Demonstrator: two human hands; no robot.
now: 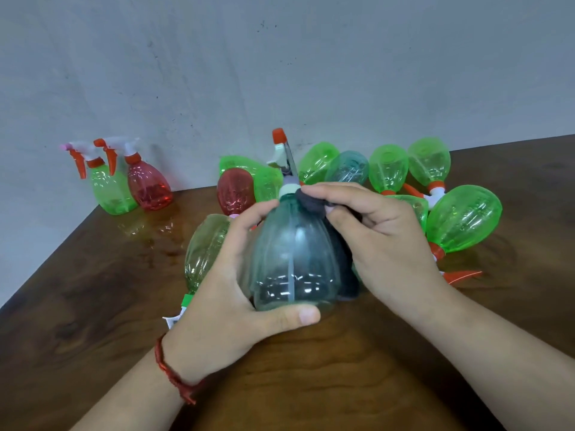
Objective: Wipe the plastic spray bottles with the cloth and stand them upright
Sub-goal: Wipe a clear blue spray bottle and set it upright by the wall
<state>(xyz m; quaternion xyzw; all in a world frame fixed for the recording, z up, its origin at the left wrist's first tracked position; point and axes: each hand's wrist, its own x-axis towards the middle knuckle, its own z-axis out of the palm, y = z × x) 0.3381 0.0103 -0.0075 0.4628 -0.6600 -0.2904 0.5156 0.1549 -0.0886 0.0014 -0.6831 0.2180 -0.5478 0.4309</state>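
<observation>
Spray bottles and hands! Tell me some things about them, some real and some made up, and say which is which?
1. The left hand holds the clear bottle. True.
2. The cloth in the right hand is yellow. False: it is dark grey.
3. Two bottles stand by the wall. True: a standing green bottle and a standing red bottle.
4. Every bottle on the table stands up. False: many lie down, like the far-right green bottle.
</observation>
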